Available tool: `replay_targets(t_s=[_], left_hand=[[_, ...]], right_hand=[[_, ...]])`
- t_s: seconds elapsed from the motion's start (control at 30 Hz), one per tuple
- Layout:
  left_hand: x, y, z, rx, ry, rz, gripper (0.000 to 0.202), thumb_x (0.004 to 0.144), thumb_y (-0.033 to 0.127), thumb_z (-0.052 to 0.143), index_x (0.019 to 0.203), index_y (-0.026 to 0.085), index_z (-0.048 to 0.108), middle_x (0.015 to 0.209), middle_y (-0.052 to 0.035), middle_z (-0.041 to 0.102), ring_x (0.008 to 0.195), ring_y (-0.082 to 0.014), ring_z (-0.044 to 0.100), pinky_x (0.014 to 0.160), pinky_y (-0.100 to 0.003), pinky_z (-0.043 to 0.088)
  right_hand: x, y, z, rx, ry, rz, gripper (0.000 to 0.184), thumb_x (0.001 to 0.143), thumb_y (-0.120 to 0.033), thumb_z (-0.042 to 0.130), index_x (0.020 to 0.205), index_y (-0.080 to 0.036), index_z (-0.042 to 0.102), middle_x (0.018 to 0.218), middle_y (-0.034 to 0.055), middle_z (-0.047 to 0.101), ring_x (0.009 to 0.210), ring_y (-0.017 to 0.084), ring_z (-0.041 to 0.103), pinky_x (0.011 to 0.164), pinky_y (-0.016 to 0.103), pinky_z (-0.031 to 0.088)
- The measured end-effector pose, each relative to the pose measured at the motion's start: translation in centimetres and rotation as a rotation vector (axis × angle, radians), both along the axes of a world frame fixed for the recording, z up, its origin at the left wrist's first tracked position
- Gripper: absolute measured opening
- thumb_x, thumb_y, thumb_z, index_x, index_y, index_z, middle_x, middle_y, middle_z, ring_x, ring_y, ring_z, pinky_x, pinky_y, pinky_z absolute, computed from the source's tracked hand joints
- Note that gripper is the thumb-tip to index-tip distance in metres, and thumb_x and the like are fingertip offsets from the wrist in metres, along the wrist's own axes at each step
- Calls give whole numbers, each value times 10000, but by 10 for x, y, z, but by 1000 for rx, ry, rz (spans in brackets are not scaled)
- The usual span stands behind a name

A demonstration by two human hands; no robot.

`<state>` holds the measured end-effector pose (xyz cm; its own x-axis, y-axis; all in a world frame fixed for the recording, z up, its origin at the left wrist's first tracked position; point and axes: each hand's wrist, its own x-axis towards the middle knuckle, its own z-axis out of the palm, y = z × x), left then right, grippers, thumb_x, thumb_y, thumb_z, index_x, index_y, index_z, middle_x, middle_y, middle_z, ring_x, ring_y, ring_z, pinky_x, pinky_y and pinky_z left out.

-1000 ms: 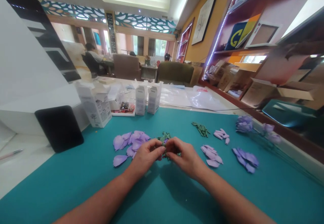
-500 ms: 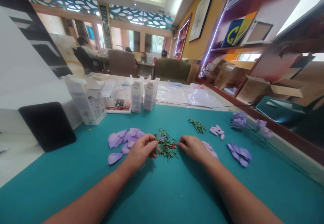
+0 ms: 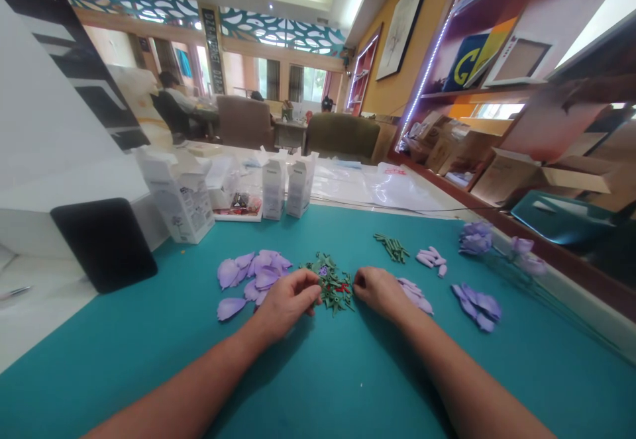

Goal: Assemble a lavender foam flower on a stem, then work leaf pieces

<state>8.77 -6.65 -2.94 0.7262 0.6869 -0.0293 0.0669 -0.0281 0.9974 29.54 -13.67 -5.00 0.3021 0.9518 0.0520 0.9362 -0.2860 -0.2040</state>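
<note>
A heap of small green leaf-like pieces (image 3: 334, 300), with some red and purple bits among them, lies between my hands on the teal mat (image 3: 318, 386). My left hand (image 3: 291, 300) is at the heap's left edge, thumb and fingers curled together. Whatever they may pinch is hidden. At the right edge, my right hand (image 3: 380, 290) has its fingers closed and pointing down; I cannot see anything in them. Lilac petals (image 3: 265, 277) are spread behind and left of my left hand. More narrow lilac petals (image 3: 416, 295) lie partly behind my right wrist.
Green sticks (image 3: 391, 247), short pale lilac pieces (image 3: 431, 258) and purple petals (image 3: 477, 305) lie to the right, near lilac artificial flowers (image 3: 476, 237). White boxes (image 3: 299, 187) stand at the back. A black tablet-like panel (image 3: 104, 243) leans at left. People sit in the background.
My left hand has shifted slightly right, closer over the green heap. My right hand stays almost in place. The whole view has turned a little to the left.
</note>
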Motion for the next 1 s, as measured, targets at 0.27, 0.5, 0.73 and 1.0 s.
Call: replay_targets(t_s=[0.27,0.5,0.73,1.0], left_hand=[[-1,0,-1,53,30,-5,242,691,360,561,834,165,555,714,3,592,573,-117,526,577,-265,450],[-3,1,-8,254,89,-12,189,775,324,517,853,170,593,714,4,597,617,-129,520,599,-253,421],[-4,-1,-10,454,139,-32,182,816,288,489,848,181,632,735,1,610,695,-146,530,640,-249,399],[-4,-5,-4,541,192,-27,171,802,256,495,835,182,645,768,-11,645,706,-150,551,651,-253,397]], right_hand=[[-11,-4,8,261,175,83,162,802,-179,488,888,-187,625,744,20,634,666,152,552,614,243,375],[-44,-10,9,476,750,243,183,840,-286,514,907,-202,662,835,48,668,758,176,605,692,292,456],[-53,-11,12,469,1194,122,196,714,-358,665,776,-172,659,673,15,648,630,139,566,602,261,447],[-56,-10,16,456,1183,77,232,681,-378,673,649,-157,611,549,-20,552,528,100,453,513,231,361]])
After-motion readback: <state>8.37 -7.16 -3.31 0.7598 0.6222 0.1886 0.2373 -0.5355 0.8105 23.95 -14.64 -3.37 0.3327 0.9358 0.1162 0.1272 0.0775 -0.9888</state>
